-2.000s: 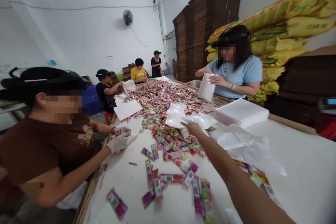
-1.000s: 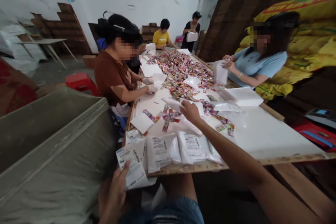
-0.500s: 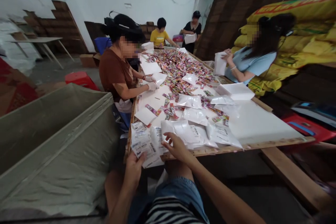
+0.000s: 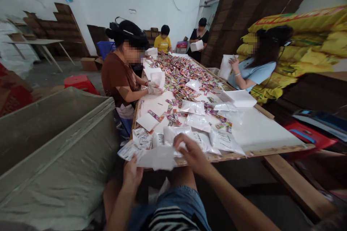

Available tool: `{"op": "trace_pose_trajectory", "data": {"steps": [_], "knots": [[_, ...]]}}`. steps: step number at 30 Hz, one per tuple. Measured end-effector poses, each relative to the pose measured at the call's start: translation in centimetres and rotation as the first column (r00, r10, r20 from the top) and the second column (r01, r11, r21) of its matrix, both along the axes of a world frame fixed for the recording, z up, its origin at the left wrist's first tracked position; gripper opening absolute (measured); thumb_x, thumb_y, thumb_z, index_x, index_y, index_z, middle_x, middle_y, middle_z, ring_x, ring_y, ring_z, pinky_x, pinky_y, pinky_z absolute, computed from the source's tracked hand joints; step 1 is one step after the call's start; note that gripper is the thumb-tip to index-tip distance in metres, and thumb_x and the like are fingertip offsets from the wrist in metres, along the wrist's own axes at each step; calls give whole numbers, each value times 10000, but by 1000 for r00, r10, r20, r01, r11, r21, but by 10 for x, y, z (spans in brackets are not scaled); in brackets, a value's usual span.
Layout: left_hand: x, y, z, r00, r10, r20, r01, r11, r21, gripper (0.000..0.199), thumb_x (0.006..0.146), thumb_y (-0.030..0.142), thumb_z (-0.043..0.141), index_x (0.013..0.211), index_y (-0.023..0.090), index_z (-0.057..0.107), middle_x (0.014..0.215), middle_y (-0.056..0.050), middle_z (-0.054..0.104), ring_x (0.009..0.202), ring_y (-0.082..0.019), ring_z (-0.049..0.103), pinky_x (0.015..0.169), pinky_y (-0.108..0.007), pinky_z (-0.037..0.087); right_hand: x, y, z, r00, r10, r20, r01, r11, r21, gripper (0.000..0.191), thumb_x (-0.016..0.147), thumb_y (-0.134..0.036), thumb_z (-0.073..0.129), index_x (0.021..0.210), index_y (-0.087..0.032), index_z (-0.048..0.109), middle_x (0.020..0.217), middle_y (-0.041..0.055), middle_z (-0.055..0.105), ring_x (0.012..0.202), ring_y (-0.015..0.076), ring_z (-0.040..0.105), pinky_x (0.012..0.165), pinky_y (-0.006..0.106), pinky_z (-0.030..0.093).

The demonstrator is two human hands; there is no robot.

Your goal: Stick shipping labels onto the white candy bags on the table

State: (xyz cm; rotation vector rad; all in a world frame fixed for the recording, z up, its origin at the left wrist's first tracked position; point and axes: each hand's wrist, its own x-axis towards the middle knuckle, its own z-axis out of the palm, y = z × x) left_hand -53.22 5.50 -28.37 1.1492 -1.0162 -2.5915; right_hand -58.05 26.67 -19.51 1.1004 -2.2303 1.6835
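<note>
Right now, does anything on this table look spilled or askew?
Mildly: several sachets lie scattered near the white bags, outside the main heap, like strays. One front bag also pokes a corner over the table's edge.

The head view looks forward and down along the table [image 4: 267,130].

glossy plastic packages [image 4: 193,107], papery labels [image 4: 128,149], rough wooden table edge [image 4: 279,148], smooth tabletop [image 4: 265,130]

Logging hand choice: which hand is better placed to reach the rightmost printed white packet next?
Probably the right hand: it is nearer the packet, though possibly pinching the pale sheet. The left hand is farther off and grips a printed sheet.
</note>
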Motion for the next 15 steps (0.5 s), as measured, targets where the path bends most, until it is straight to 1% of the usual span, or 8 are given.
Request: {"op": "trace_pose_trajectory", "data": {"steps": [2,3,5,7,9,11,13,15], "knots": [[-1,-14,-8,994,112,21,-110,991,-71,487,878,184,430,1362,176,372,1416,-110,468,1258,-198,472,918,-276,494,-38,12,3,978,-191,85,202,969,-142,198,946,-336,375,852,-204,489,791,5,503,748,137,496,712,261,410],[1,-20,-11,989,147,31,-143,985,-100,493,886,187,417,1374,185,353,1443,-105,434,1273,-193,454,921,-268,490,-58,15,-3,946,-303,114,316,940,-126,214,946,-357,358,865,-204,483,776,-1,492,721,135,486,691,256,408],[7,-26,-15,988,149,36,-143,981,-128,476,888,193,418,1361,145,380,1406,-140,473,1232,-210,499,906,-289,505,-92,16,-32,882,-464,85,453,883,121,228,923,-387,383,920,-192,502,788,7,513,716,147,488,687,265,414],[14,-26,-16,996,87,21,-84,988,-129,446,866,190,468,1299,83,459,1235,-182,612,1096,-244,605,867,-345,533,-109,13,-71,863,-505,-11,463,782,416,281,865,-392,492,1023,-163,537,887,57,571,813,188,518,763,316,421],[20,-21,-18,1000,16,5,-15,990,-139,436,842,197,517,1256,59,501,1032,-176,704,957,-257,668,835,-386,548,-111,12,-107,873,-463,-150,462,693,554,398,836,-388,546,1167,-168,533,1105,127,572,1020,252,503,909,403,368],[21,-14,-20,1000,-11,13,13,986,-163,437,845,205,519,1258,64,498,935,-154,729,929,-252,678,835,-386,547,-105,16,-131,904,-334,-268,428,664,614,506,836,-438,544,1291,-227,483,1316,137,480,1218,297,395,1032,480,237],[19,-7,-21,999,-13,33,18,984,-178,421,859,197,493,1258,64,494,934,-152,732,970,-244,666,850,-370,539,-99,23,-142,936,-155,-317,342,618,708,682,791,-568,549,1384,-270,392,1438,121,372,1327,328,274,1080,527,121],[13,1,-21,999,-22,43,30,984,-178,409,862,186,485,1257,79,498,1001,-157,720,1020,-244,647,861,-364,533,-96,29,-143,958,-62,-280,265,565,782,933,679,-693,582,1445,-248,292,1486,145,291,1359,373,204,1078,566,83]]}}
